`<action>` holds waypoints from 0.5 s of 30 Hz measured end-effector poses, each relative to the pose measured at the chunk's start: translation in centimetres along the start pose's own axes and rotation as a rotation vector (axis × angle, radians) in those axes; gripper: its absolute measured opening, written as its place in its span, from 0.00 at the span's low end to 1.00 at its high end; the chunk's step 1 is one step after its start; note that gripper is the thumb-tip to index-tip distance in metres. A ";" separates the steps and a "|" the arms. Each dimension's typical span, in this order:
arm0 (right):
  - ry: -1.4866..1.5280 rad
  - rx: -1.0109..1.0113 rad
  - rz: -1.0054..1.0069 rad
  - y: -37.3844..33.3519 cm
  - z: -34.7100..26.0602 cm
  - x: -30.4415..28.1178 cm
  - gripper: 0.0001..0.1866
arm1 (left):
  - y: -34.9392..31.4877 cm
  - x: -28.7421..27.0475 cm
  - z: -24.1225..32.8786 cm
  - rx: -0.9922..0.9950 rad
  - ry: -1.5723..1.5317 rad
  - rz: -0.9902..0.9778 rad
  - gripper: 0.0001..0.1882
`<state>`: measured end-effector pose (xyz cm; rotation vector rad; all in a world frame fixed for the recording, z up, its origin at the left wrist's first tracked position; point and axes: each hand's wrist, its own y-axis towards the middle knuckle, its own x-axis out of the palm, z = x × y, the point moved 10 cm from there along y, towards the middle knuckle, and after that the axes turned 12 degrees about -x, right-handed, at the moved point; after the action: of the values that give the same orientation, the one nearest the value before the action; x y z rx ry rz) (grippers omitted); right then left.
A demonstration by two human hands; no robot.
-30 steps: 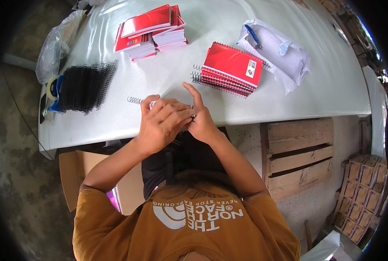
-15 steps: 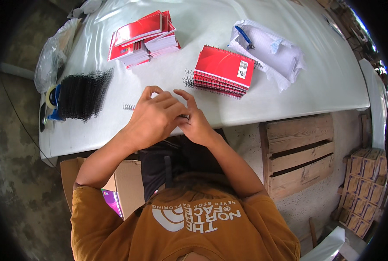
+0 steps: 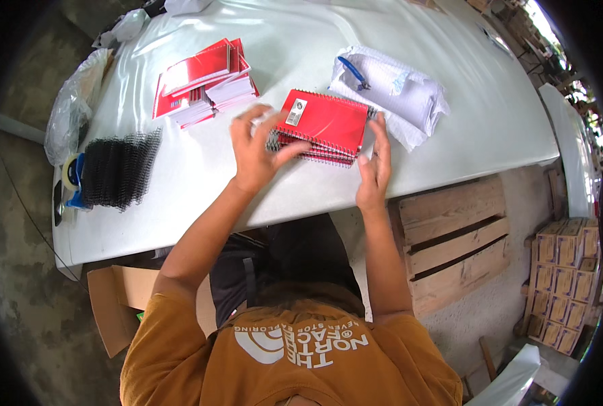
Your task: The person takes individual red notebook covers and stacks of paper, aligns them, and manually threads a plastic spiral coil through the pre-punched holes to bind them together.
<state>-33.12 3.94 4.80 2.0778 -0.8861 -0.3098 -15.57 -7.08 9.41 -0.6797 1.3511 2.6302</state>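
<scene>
A stack of red spiral-bound notebooks (image 3: 325,120) lies near the front of the table, its top one with a white label at the left end and its black coil along the near edge. At the stack's left end my left hand (image 3: 255,150) is open, thumb and fingers spread. My right hand (image 3: 374,166) stands upright beside the right end with its fingers apart. Whether either hand touches the notebooks is hard to make out. Further left lies a thick bundle of black wire coils (image 3: 120,169).
Unbound red-covered booklets (image 3: 200,78) are piled at the back left. Blue-handled pliers (image 3: 353,72) rest on crumpled white paper (image 3: 409,101). A tape dispenser (image 3: 75,179) and clear plastic bag (image 3: 71,115) lie at the left. Below are a cardboard box (image 3: 115,298) and wooden pallet (image 3: 457,237).
My hands were together near the table's front edge; they have parted and moved to either end of the stack. The top notebook's label is now at the left instead of the right.
</scene>
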 end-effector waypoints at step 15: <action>-0.166 0.358 0.403 -2.7 3.3 1.7 0.23 | -5.0 4.1 -8.9 -1.052 -0.528 0.259 0.24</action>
<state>-32.20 1.87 0.82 2.1476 -1.5236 -0.1115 -14.81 -11.57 -0.60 0.1910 -0.1566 3.2551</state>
